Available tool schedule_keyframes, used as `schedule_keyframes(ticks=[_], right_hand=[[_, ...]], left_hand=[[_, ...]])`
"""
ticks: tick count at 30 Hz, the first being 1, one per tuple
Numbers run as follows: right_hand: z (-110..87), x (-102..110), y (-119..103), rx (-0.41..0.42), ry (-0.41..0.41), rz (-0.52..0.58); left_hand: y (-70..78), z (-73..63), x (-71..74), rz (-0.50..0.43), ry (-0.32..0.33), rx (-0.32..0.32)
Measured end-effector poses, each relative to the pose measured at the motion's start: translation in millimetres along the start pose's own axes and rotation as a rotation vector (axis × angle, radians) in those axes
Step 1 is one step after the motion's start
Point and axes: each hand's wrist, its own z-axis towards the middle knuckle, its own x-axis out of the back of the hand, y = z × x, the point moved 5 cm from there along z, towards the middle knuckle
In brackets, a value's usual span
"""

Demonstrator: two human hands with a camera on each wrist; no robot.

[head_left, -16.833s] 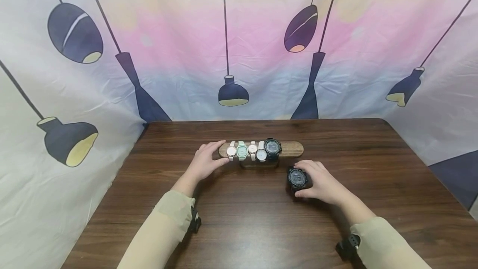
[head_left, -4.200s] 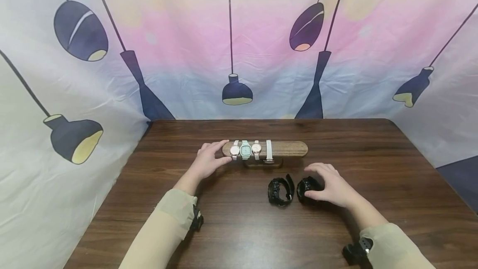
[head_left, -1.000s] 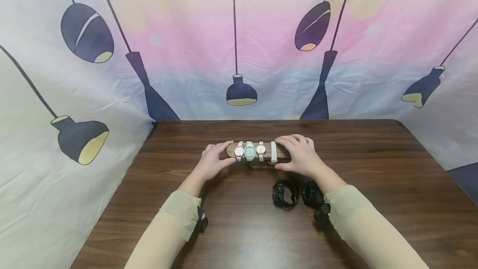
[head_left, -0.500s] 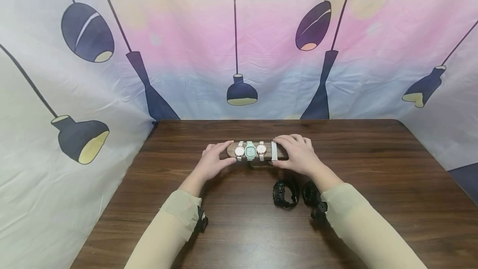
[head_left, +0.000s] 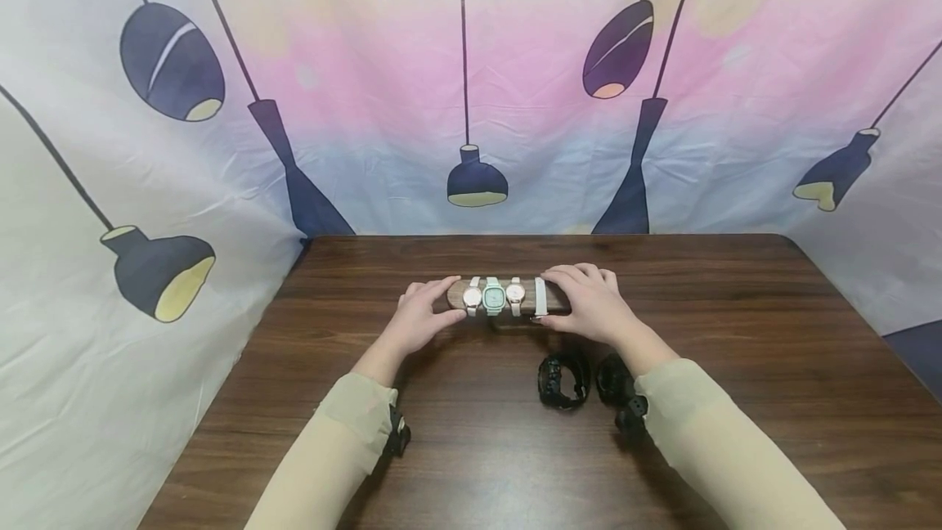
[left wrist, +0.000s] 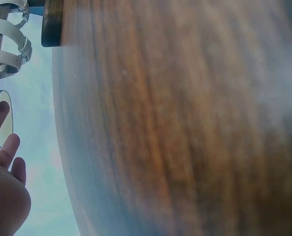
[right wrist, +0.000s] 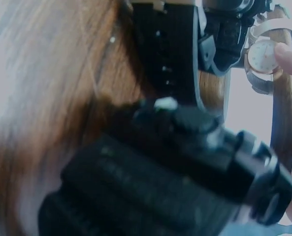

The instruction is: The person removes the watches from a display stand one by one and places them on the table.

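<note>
My left hand [head_left: 415, 319] grips the left end of a wooden watch stand [head_left: 529, 294], fingertips behind and thumb in front. Near the stand's right end, my right hand [head_left: 594, 309] pinches a white-strapped watch [head_left: 540, 298]. Its round dial [right wrist: 263, 57] hangs low on the front side, with the thumb at its edge in the right wrist view. Three more watches face forward on the bar: a round white one [head_left: 472, 298], a square mint-green one [head_left: 494, 298] and a round one with a pale strap [head_left: 516, 294].
Two chunky black watches stand on the brown table [head_left: 471, 448] below my right wrist: a looped one [head_left: 549, 383] and another [head_left: 611, 381] partly behind the forearm. They loom large in the right wrist view. A lamp-printed cloth [head_left: 368, 105] hangs behind the table.
Earlier, a black watch left the stand and joined the other on the table. My right hand then moved from the black watches to the white-strapped watch, shifting slightly left within the last second.
</note>
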Motion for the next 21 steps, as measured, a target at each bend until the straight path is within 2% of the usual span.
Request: schedule_keyframes(ticks=[10,21], right_hand=[[4.1,-2.1,-8.2,0.053,-0.008,0.014],[1.3,2.4,-1.6,0.008,-0.018,-0.006]], left_hand=[[-1.0,-0.5,-0.1,0.004,-0.005,0.013],[0.5,0.9,-0.1,-0.004,0.004,0.0]])
